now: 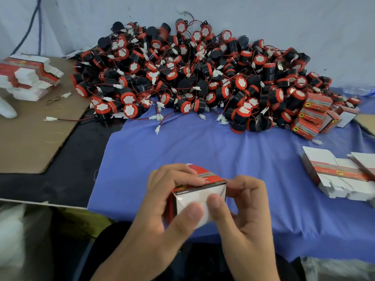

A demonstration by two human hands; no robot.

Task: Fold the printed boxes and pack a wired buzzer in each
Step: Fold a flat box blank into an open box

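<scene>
Printed box (199,189) at 6 o'clock: end flap (188,199) being closed
Left hand (160,201) and right hand (245,207) both clamp it, thumbs pressing that flap; next, likely, tuck it flush.

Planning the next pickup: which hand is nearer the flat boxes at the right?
Right. The right hand is left of the flat boxes; the left hand farther left, beyond the held box.

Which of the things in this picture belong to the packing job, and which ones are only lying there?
Job: printed box, gripped by left hand and right hand; buzzer pile; flat boxes; closed boxes.
Lying about: cardboard sheet; dark cable.
</scene>
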